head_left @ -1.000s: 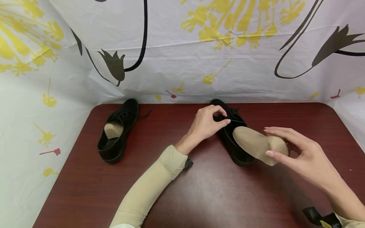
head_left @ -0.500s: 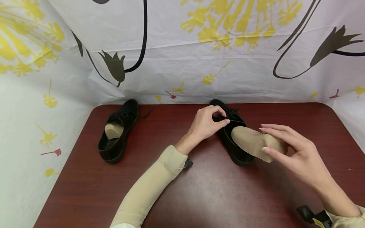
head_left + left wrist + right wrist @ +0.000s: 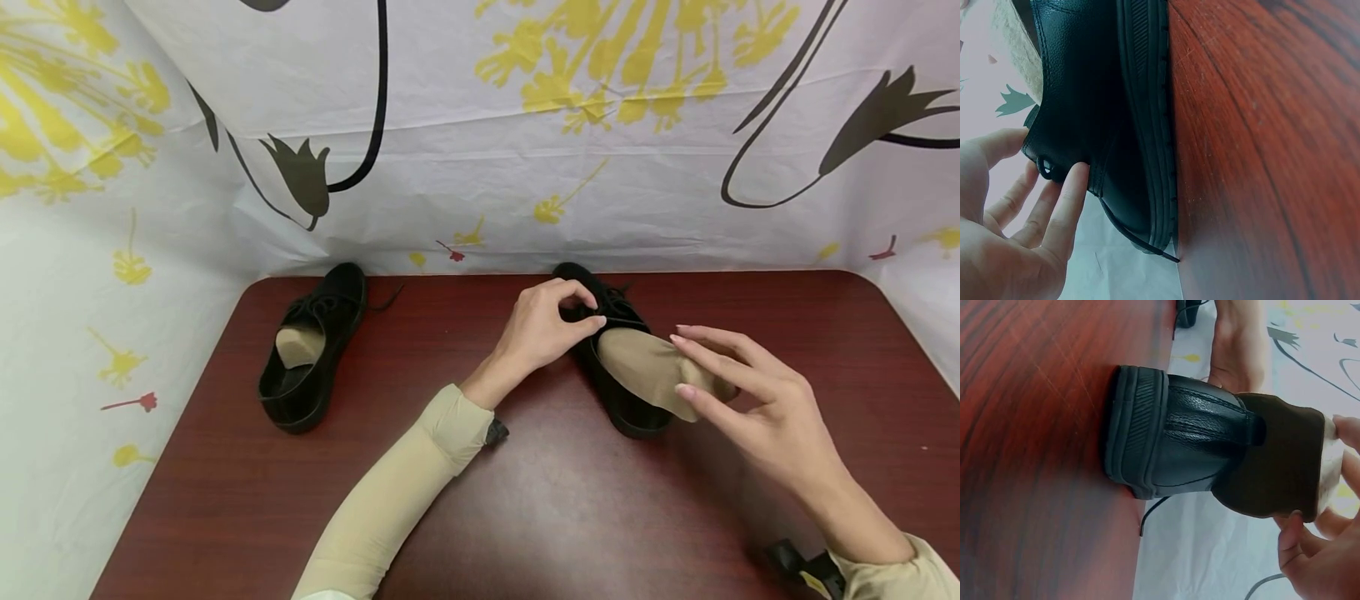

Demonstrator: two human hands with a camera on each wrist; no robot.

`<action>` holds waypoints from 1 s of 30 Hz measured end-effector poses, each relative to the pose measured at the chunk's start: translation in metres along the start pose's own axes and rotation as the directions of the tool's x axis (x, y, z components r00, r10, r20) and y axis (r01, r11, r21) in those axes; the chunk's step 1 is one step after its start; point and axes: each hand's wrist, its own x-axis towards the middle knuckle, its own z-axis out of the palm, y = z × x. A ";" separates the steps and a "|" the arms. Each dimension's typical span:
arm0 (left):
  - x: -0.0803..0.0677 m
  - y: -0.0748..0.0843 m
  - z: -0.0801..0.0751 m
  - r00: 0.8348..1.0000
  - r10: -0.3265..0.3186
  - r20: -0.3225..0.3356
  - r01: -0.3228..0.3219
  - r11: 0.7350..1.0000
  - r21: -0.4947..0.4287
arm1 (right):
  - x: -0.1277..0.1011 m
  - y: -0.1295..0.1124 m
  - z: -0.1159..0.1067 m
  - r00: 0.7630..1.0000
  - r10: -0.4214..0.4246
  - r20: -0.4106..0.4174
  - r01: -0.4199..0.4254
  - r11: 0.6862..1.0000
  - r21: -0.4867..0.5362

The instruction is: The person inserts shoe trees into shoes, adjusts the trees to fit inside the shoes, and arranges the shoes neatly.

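My left hand (image 3: 536, 329) pinches the lace-side edge at the mouth of a black lace-up shoe (image 3: 633, 421). In the left wrist view its thumb and fingertips (image 3: 1079, 172) grip the leather flap by the eyelets. With my right hand (image 3: 772, 408) I hold a beige shoe insert (image 3: 637, 362) by its thick heel end. The insert's rounded front reaches into the shoe's opening, its heel part sticking out over the right rim. From the right wrist, the insert's dark flat underside (image 3: 1279, 462) shows, standing tilted above the shoe's heel.
Another black shoe (image 3: 296, 412) stands at the back left, a beige block (image 3: 300, 346) inside it and a loose lace (image 3: 386, 298) trailing right. The dark red wooden table (image 3: 465, 517) meets a patterned white cloth (image 3: 450, 183) behind and at the sides.
My right hand has moved left, and the insert's front has gone further into the shoe. My left hand keeps its grip on the shoe, nearly still.
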 end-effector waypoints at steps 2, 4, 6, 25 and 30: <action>0.000 0.000 0.000 1.000 0.003 0.002 -0.003 1.000 -0.001 | 0.001 -0.002 0.000 1.000 -0.009 -0.007 0.009 1.000 0.004; 0.000 -0.001 0.001 1.000 0.005 0.005 -0.005 1.000 -0.002 | 0.003 -0.006 -0.001 1.000 -0.021 0.001 0.021 1.000 0.000; 0.000 -0.001 0.001 1.000 0.006 0.007 -0.006 1.000 0.000 | 0.006 -0.011 -0.002 0.999 -0.027 0.023 0.028 1.000 -0.007; -0.002 -0.001 0.001 1.000 0.002 -0.004 -0.002 1.000 0.001 | 0.008 0.011 0.002 0.989 -0.009 0.146 0.021 0.996 -0.083; -0.001 -0.002 0.001 1.000 0.010 -0.012 -0.010 1.000 -0.005 | 0.008 0.015 -0.002 0.977 0.005 0.212 0.015 0.995 -0.094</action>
